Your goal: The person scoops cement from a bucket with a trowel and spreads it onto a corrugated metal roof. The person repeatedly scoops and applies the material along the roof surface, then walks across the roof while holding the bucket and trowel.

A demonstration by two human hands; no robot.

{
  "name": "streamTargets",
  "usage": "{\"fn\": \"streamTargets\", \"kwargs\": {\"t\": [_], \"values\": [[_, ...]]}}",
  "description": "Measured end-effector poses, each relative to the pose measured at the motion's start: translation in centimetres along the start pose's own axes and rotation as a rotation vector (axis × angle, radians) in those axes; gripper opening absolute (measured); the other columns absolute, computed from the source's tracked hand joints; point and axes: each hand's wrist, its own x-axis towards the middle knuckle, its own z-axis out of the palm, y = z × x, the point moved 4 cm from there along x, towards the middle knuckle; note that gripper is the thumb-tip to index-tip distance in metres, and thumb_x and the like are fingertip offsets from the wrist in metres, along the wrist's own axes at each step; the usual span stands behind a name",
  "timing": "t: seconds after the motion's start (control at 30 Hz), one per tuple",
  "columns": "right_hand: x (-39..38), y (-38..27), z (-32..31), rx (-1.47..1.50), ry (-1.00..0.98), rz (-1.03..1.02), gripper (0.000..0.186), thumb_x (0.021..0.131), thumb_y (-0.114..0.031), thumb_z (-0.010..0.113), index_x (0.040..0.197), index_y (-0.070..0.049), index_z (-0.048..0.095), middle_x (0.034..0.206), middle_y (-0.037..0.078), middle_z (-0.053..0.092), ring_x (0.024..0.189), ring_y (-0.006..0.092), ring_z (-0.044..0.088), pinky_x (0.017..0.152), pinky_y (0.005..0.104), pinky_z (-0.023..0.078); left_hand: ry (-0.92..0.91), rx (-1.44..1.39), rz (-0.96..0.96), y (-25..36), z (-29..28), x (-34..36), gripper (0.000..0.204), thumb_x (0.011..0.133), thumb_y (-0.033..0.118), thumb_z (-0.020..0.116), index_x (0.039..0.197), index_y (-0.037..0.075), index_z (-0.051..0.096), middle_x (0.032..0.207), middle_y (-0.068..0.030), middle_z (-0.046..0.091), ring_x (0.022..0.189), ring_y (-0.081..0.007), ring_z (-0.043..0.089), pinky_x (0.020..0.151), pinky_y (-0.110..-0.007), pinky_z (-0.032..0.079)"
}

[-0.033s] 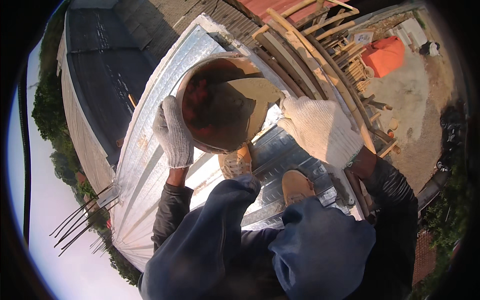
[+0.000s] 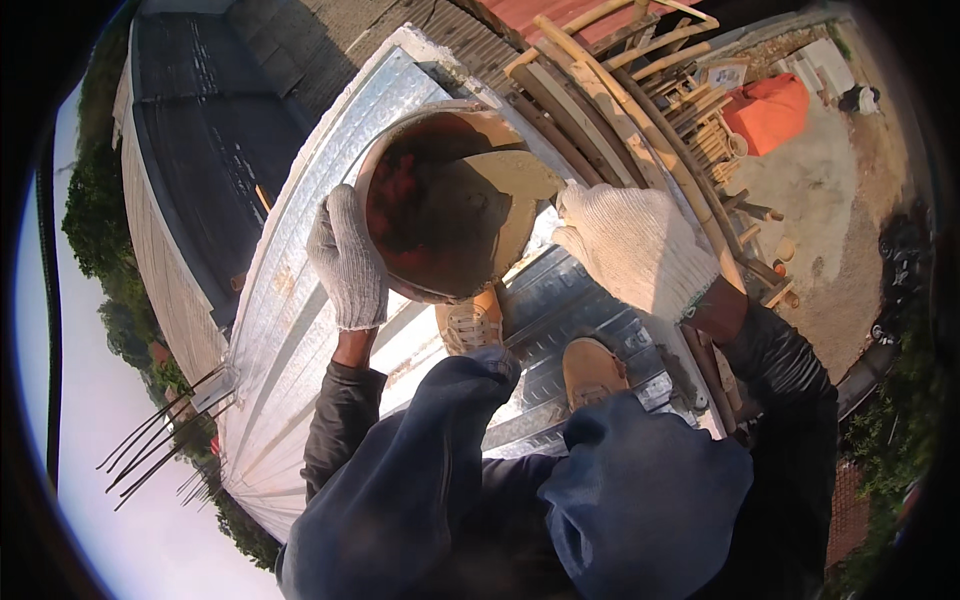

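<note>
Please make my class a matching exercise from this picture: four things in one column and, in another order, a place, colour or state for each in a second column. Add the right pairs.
Column one
1. Left hand
2. Right hand
3. Shoes
4. Thin rods

Column two
A. Tan, on ridged metal sheeting
B. Gloved, at the left side of the round bucket
C. Dark, jutting out toward the picture's left
D. Gloved, closed on the handle end of the trowel

Right pairs: 1-B, 2-D, 3-A, 4-C
</note>
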Motion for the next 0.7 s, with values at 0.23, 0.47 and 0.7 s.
{"fn": "streamTargets", "kwargs": {"t": [0.23, 0.47, 0.7], "values": [[5.7, 0.1, 4.7, -0.038, -0.197, -0.163, 0.034, 0.104, -0.031, 0.065, 0.102, 0.002, 0.068, 0.092, 0.025, 0.075, 0.090, 0.0450, 0.075, 0.080, 0.0519, 0.061, -0.026, 0.035, 0.083, 1.0, 0.7, 0.2, 0.037, 0.116, 0.030, 0.057, 0.112, -0.004, 0.071, 0.093, -0.0058, 0.068, 0.090, -0.0109, 0.056, 0.082, -0.034, 0.051], [3.7, -2.9, 4.4, -0.107, -0.222, -0.271, 0.030, 0.099, -0.028, 0.069, 0.104, 0.001, 0.073, 0.092, 0.024, 0.077, 0.090, 0.0415, 0.078, 0.080, 0.0501, 0.063, -0.056, -0.063, 0.018, 0.1, 0.9, 0.4, 0.037, 0.115, 0.029, 0.058, 0.114, -0.005, 0.072, 0.097, -0.0059, 0.070, 0.093, -0.0106, 0.057, 0.085, -0.033, 0.052], [2.5, -2.4, -0.9, -0.605, 0.141, -0.480, 0.041, 0.089, -0.022, 0.078, 0.126, -0.009, 0.067, 0.105, 0.008, 0.072, 0.094, 0.0245, 0.077, 0.082, 0.0399, 0.059, -0.060, -0.039, 0.039, -0.1, 0.3, 0.3, 0.031, 0.115, 0.029, 0.062, 0.115, 0.000, 0.075, 0.103, 0.0018, 0.069, 0.094, -0.0057, 0.057, 0.083, -0.027, 0.050]]}}
